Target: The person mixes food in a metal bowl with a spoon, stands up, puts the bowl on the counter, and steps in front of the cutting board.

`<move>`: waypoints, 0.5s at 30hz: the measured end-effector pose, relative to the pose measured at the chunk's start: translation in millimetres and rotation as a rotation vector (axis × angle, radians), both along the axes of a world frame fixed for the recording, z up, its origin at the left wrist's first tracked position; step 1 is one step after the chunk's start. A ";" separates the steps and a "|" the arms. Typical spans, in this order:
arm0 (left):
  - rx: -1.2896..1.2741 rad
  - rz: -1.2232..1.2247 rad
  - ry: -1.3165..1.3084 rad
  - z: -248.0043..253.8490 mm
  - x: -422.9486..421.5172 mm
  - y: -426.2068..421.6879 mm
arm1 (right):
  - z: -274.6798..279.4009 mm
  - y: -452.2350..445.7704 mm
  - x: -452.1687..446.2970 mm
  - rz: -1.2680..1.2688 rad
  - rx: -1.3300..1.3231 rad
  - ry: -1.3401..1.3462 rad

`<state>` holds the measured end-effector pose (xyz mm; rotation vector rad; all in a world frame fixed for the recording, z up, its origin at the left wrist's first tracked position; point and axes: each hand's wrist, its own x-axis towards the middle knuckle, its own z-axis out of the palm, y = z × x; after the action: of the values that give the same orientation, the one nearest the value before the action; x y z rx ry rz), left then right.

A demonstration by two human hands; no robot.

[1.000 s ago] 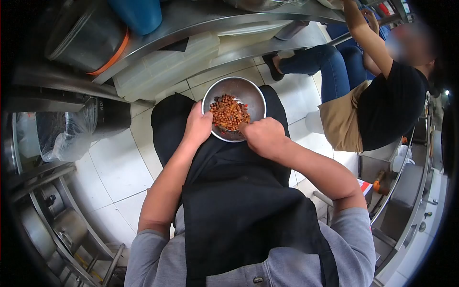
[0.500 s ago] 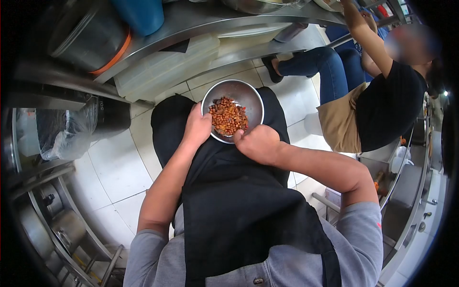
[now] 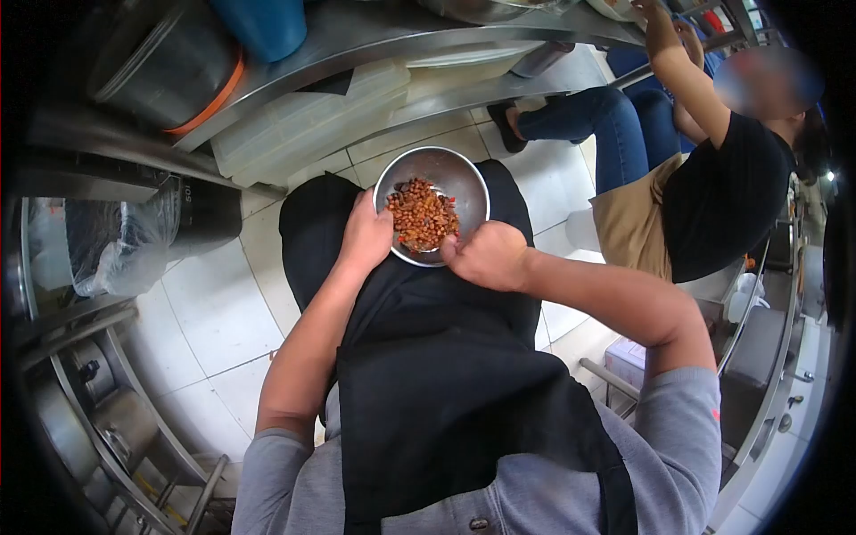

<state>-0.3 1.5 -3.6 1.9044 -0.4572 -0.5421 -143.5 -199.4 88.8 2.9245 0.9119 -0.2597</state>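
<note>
A steel mixing bowl (image 3: pixel 474 183) rests in my lap on the black apron, tilted so its inside shows. Reddish-brown beans or nuts with chopped bits (image 3: pixel 421 214) lie in its left and lower part. My left hand (image 3: pixel 366 234) grips the left rim, thumb on the inside edge. At the lower right rim my right hand (image 3: pixel 489 256) is closed in a fist, its thumb side reaching just inside the bowl by the food. Whatever its fingers hold is hidden.
Ahead runs a steel table (image 3: pixel 357 55) with a blue container (image 3: pixel 263 25) on it. Pale plastic bins (image 3: pixel 303 125) fill the shelf below. Another person (image 3: pixel 727 196) sits at the right. A plastic bag (image 3: pixel 134 241) hangs at the left, above a rack with metal pots (image 3: pixel 129 428).
My right fist has shifted slightly right and up along the bowl's edge. The food pile sits a little differently. My left hand keeps its grip on the rim.
</note>
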 end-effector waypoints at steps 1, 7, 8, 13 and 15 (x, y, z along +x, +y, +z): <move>0.026 0.005 -0.004 2.6 0.7 -0.5 | 0.6 4.1 2.0 -0.034 -0.020 -0.005; 0.036 0.010 0.018 5.4 1.7 -3.3 | 33.2 -4.1 10.9 -0.159 -0.029 0.212; 0.041 0.000 0.027 4.6 1.2 -2.4 | 42.0 -3.9 11.5 -0.256 -0.048 0.240; 0.019 0.014 0.047 3.7 0.7 -2.5 | 24.5 -21.5 24.1 -0.548 -0.062 0.119; 0.013 0.004 0.056 0.5 1.8 -3.7 | 15.1 -11.4 22.5 -0.525 -0.048 0.124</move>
<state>1.5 -2.2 -3.1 1.8976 -0.4146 -0.5958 -121.0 -210.8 104.0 3.0718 0.1220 -0.4828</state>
